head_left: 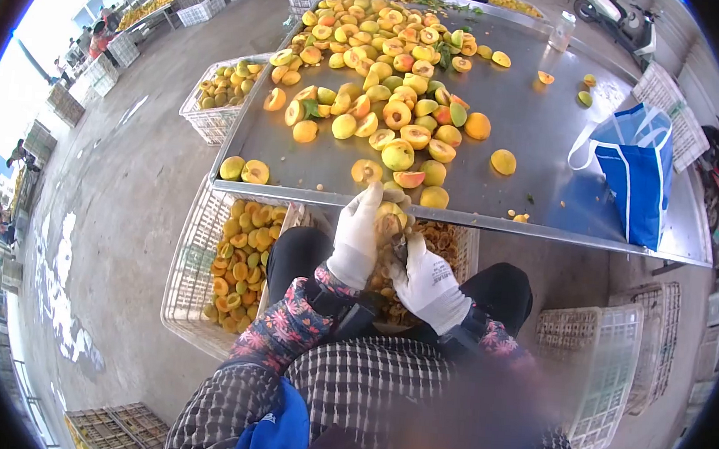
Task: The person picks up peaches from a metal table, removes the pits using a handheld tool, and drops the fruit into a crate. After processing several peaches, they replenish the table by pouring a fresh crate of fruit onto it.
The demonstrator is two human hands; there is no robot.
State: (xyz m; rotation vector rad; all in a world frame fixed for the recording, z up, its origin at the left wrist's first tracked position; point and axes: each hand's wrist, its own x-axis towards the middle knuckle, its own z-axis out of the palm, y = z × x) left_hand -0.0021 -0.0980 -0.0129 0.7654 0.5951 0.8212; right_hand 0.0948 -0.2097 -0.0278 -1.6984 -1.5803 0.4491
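Observation:
Both hands wear white gloves and meet just below the near edge of the metal table point(328, 196). My left hand point(357, 239) is closed round a yellow fruit half point(391, 218). Close against it, my right hand point(429, 284) is closed on a small dark tool, whose shape is blurred, touching the fruit. Beyond the hands lies a pile of whole and halved yellow-orange fruit point(396, 114). Beneath them a container holds brown pits and scraps point(442, 240). At the left knee, a white crate point(181, 266) holds many fruit halves point(244, 258).
A blue and white bag point(634, 177) stands on the table's right side, with a clear bottle point(561, 32) farther back. Another fruit crate point(208, 122) is left of the table. White crates point(587, 366) stand at the lower right. People work in the far left background.

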